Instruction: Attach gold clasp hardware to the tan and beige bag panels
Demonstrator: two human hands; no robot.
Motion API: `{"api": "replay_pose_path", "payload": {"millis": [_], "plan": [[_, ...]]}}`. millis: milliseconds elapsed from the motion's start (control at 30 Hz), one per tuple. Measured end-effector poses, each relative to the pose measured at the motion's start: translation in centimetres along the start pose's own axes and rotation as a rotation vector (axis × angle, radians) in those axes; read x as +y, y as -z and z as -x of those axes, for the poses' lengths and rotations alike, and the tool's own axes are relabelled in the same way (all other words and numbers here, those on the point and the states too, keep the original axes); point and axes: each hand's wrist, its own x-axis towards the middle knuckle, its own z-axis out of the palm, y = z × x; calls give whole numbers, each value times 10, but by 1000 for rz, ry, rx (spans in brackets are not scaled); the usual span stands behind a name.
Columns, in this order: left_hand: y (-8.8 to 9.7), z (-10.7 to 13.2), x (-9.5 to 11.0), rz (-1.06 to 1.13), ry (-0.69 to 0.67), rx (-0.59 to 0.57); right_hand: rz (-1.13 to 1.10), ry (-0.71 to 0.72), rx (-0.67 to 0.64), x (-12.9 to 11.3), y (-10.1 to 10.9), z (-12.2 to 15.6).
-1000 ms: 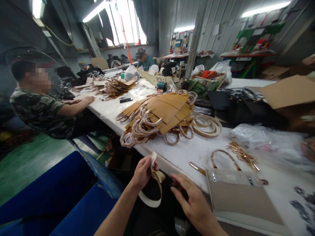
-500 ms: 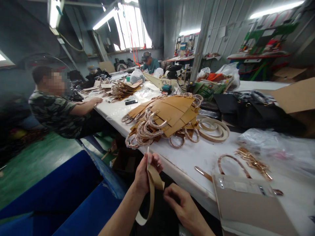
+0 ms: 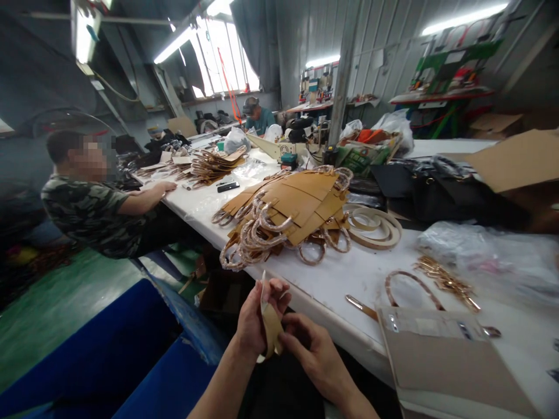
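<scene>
A tan strip (image 3: 272,327) with a pale underside hangs folded between my hands, just off the table's front edge. My left hand (image 3: 254,320) is closed around it, and the strip's pale narrow end sticks up past the thumb. With bent thumb and fingers, my right hand (image 3: 311,352) pinches the strip's lower fold from the right. On the table beyond lies a heap of tan panels (image 3: 301,198) with plastic-wrapped ring handles (image 3: 257,230). A grey-beige bag panel (image 3: 454,355) with a wrapped handle (image 3: 413,276) lies to the right of my hands.
The white table (image 3: 323,285) holds a coiled strip (image 3: 384,233), gold metal pieces (image 3: 448,279), clear plastic (image 3: 489,250) and black bags (image 3: 437,192). A blue bin (image 3: 109,343) stands at lower left. One person (image 3: 91,203) sits at the left; another works farther back.
My right hand has moved left and up onto the strip. The strip's long hanging loop has been drawn up and is now much shorter. My left hand keeps its hold.
</scene>
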Motion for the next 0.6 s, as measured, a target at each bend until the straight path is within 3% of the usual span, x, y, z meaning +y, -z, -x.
{"api": "replay_pose_path", "payload": {"millis": [100,367,500,600], "plan": [[2,-4,9,-13,-27,-2,51,-30,8,8,-2,2],[3,-15,54,97,-180,-10,181,-89,-152,40,2,19],[5,-20,86,147,-264,-36,253,-63,-186,64,5,23],[2,-24,122,138,-385,-43,312,-33,-196,83,6,23]]}}
